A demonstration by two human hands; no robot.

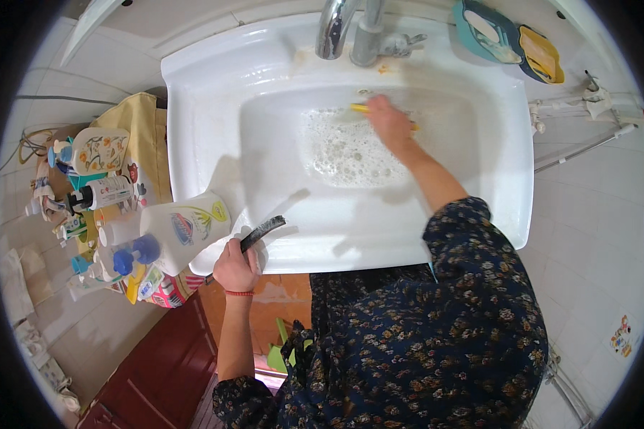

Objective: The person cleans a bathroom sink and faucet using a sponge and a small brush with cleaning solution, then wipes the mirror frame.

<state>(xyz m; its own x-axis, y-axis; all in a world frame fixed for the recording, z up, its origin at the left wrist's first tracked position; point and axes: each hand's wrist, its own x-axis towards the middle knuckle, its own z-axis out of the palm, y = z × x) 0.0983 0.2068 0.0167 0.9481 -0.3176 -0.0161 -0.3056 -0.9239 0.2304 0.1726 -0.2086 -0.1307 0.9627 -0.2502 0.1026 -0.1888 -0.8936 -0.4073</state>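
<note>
My left hand (236, 267) is closed around a dark strip-like tool (263, 234), perhaps a brush, at the front left rim of the white washbasin (209, 134). Its free end points up and to the right over the rim. Toward the back of the bowl, my right hand (389, 120) holds a yellow item (360, 108); the fingers cover most of it, so its kind is unclear. Below and left of that hand, foamy water (349, 155) lies in the bottom of the bowl. A white detergent bottle (188, 228) with a blue pump stands by the basin's left front corner.
A chrome faucet (335, 32) rises at the basin's back edge. Two soap dishes, one teal (469, 37) and one yellow (539, 53), are at the back right. Several bottles, including a flower-patterned one (103, 150), crowd the left side. A metal rod (585, 150) is on the right.
</note>
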